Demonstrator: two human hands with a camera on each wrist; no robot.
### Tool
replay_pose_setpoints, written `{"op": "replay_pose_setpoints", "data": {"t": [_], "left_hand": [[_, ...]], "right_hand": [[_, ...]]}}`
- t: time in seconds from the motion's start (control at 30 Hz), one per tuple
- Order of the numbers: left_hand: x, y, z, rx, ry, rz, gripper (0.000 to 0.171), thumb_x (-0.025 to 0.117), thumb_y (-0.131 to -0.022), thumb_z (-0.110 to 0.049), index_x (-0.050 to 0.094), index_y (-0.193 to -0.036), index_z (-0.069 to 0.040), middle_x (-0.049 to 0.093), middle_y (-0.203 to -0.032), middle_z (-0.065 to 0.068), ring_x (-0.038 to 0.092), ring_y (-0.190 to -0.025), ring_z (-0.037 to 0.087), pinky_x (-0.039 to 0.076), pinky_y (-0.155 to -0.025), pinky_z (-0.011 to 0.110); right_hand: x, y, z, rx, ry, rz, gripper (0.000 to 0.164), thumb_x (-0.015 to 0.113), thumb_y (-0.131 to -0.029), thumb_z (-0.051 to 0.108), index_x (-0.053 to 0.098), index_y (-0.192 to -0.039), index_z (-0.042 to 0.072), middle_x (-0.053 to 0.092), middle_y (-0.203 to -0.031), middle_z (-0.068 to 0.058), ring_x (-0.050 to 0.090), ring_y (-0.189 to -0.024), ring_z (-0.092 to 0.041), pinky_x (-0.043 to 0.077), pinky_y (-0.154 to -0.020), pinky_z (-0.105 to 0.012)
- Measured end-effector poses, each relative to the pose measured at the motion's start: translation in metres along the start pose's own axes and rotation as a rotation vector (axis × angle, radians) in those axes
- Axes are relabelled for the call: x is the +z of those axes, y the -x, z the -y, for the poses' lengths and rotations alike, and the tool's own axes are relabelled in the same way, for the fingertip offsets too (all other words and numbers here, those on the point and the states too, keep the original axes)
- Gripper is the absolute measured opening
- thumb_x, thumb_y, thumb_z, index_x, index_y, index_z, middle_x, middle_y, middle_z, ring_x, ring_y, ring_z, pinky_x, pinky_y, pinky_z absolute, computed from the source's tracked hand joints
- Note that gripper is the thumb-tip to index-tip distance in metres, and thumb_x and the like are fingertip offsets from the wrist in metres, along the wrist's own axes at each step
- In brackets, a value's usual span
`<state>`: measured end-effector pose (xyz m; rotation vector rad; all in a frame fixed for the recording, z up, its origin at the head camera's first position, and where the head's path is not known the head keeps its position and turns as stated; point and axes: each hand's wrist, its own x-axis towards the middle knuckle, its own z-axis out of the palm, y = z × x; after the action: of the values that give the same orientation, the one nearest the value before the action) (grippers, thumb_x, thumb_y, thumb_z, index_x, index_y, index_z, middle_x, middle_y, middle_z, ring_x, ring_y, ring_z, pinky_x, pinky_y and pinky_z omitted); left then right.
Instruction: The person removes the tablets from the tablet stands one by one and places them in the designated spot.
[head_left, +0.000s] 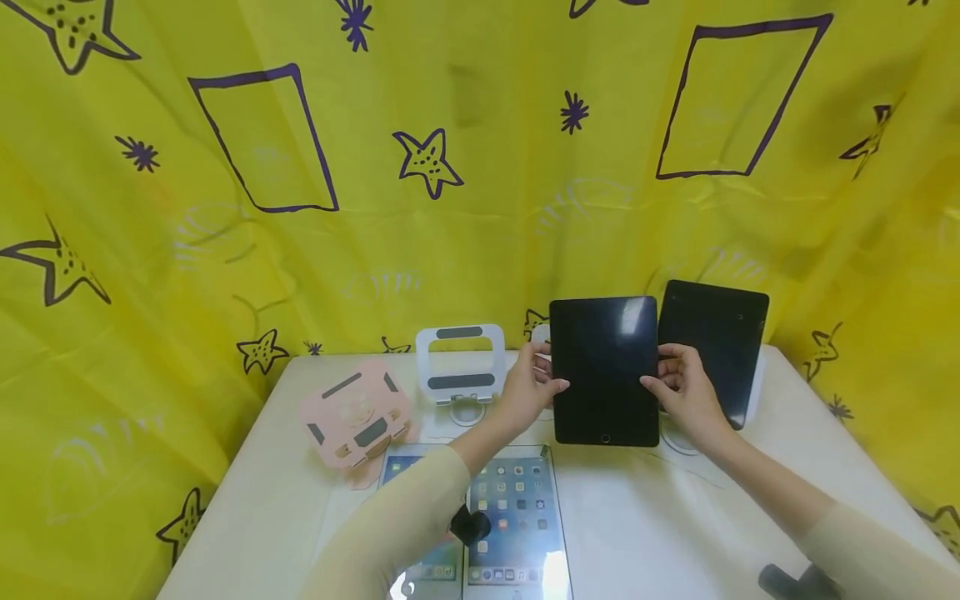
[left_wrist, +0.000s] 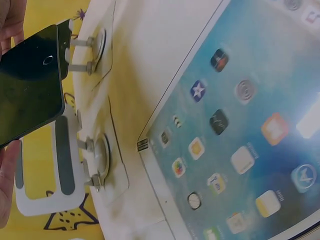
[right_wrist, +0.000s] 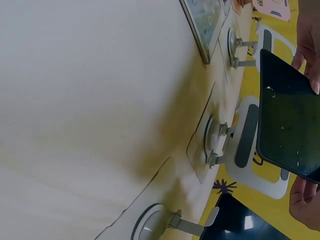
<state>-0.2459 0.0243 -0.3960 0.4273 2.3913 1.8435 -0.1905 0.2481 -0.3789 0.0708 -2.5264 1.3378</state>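
A black-framed tablet with a dark screen is held upright between both hands, above the table. My left hand pinches its left edge, thumb on the front. On the right edge my right hand grips it likewise, fingers curled behind. Behind the tablet is a white folding stand, mostly hidden in the head view. Whether the tablet touches the stand I cannot tell. Another dark tablet leans on a stand to the right, just past my right hand.
A white stand and a pink stand stand to the left. Two tablets with lit screens, one a white-framed tablet, lie flat in front, partly under my left sleeve. A yellow patterned curtain hangs behind the white table.
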Motion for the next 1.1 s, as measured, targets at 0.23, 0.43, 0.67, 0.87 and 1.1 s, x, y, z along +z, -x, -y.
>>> {"op": "replay_pose_setpoints", "data": {"t": [0.23, 0.43, 0.67, 0.87, 1.1], "left_hand": [[0.007, 0.017, 0.006, -0.057, 0.093, 0.056, 0.047, 0.07, -0.082, 0.0, 0.043, -0.121, -0.008, 0.054, -0.095, 0.007, 0.056, -0.074, 0.011, 0.055, -0.052, 0.029], [0.016, 0.031, 0.013, -0.129, 0.155, 0.084, 0.049, 0.07, -0.079, 0.006, 0.044, -0.12, -0.004, 0.052, -0.091, 0.007, 0.056, -0.073, 0.012, 0.055, -0.048, 0.032], [0.029, 0.049, 0.033, -0.226, 0.178, 0.1, 0.051, 0.074, -0.075, 0.006, 0.046, -0.117, -0.005, 0.052, -0.086, 0.003, 0.056, -0.067, 0.011, 0.052, -0.045, 0.026], [0.038, 0.069, 0.049, -0.229, 0.228, 0.129, 0.049, 0.073, -0.074, 0.008, 0.045, -0.114, -0.002, 0.052, -0.084, 0.005, 0.057, -0.059, 0.012, 0.053, -0.044, 0.03], [0.042, 0.089, 0.06, -0.281, 0.205, 0.146, 0.049, 0.074, -0.074, 0.007, 0.044, -0.112, -0.001, 0.05, -0.08, 0.005, 0.054, -0.044, 0.012, 0.053, -0.043, 0.031]], "right_hand": [[-0.008, 0.016, 0.0, 0.13, -0.047, 0.118, 0.052, 0.061, -0.091, 0.005, 0.03, -0.131, -0.008, 0.046, -0.102, -0.018, 0.048, -0.076, -0.009, 0.047, -0.061, -0.017], [-0.012, 0.028, -0.008, 0.229, -0.107, 0.213, 0.054, 0.06, -0.091, 0.004, 0.027, -0.132, -0.008, 0.047, -0.096, -0.015, 0.051, -0.074, -0.011, 0.052, -0.064, -0.022], [-0.012, 0.047, -0.023, 0.305, -0.129, 0.279, 0.052, 0.06, -0.089, 0.003, 0.028, -0.129, -0.01, 0.048, -0.092, -0.015, 0.054, -0.077, -0.017, 0.055, -0.066, -0.031], [-0.005, 0.06, -0.038, 0.403, -0.182, 0.308, 0.053, 0.06, -0.086, -0.003, 0.029, -0.128, -0.012, 0.05, -0.09, -0.015, 0.057, -0.074, -0.019, 0.057, -0.067, -0.038], [0.007, 0.074, -0.053, 0.486, -0.204, 0.331, 0.051, 0.061, -0.084, -0.006, 0.032, -0.125, -0.012, 0.05, -0.084, -0.011, 0.055, -0.069, -0.017, 0.054, -0.059, -0.034]]}}
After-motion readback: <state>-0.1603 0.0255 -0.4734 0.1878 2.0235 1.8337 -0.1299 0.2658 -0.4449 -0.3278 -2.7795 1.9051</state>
